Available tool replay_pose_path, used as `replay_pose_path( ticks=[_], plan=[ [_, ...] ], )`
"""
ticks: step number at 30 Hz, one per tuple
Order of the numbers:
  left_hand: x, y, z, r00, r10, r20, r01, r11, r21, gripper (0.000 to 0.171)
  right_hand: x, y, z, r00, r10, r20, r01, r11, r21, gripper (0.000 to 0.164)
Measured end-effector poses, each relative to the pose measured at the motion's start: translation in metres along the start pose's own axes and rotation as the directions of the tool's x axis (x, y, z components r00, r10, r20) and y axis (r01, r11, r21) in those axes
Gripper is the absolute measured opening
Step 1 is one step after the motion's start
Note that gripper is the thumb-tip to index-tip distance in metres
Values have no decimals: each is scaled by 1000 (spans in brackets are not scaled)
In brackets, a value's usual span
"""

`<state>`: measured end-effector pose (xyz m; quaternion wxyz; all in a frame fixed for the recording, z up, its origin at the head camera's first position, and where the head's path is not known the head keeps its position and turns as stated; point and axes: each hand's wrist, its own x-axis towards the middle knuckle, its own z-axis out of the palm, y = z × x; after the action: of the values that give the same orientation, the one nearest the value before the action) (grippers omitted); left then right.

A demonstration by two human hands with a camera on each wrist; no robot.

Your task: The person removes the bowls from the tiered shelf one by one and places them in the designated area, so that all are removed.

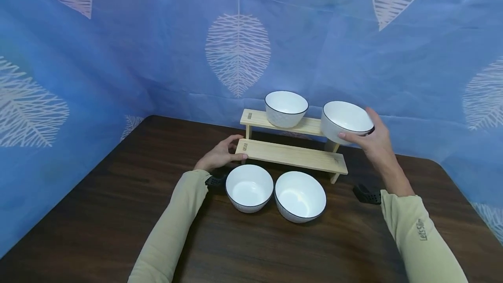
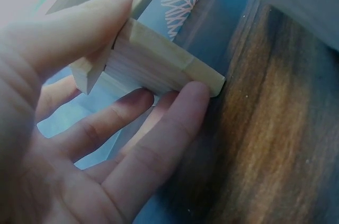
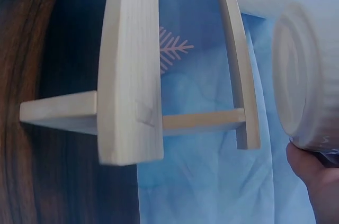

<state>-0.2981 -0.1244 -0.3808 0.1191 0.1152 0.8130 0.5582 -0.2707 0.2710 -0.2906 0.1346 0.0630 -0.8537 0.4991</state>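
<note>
A two-tier wooden rack (image 1: 291,155) stands toward the back of the table. At the left end of its lower board, my left hand (image 1: 221,154) grips the wood; in the left wrist view the thumb lies along the board (image 2: 148,57) and the fingers reach around the end piece. My right hand (image 1: 375,139) holds a white bowl (image 1: 346,119) with a dark rim by its right side. That bowl's base (image 3: 291,75) shows a gap from the upper board (image 3: 246,86) in the right wrist view. Another white bowl (image 1: 286,110) sits on the upper tier.
Two more white bowls, a left one (image 1: 249,189) and a right one (image 1: 300,198), stand side by side on the dark wooden table (image 1: 118,200) in front of the rack. A blue cloth (image 1: 165,56) with white leaf prints hangs behind the table.
</note>
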Motion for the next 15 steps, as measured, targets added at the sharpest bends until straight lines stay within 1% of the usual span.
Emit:
replay_pose_path(
  ticks=[2,6,15],
  plan=[
    [1,0,2,1000,5,7,-5,1000,0,75,-4,1,-4,1000,5,-4,-5,1000,-17,102],
    [2,-1,4,1000,1,-4,-1,1000,-8,76,-8,0,-8,1000,8,-2,-8,999,-40,103],
    [0,0,3,1000,-3,-12,3,1000,-8,76,-16,0,-8,1000,-19,8,19,997,-75,102]
  ],
)
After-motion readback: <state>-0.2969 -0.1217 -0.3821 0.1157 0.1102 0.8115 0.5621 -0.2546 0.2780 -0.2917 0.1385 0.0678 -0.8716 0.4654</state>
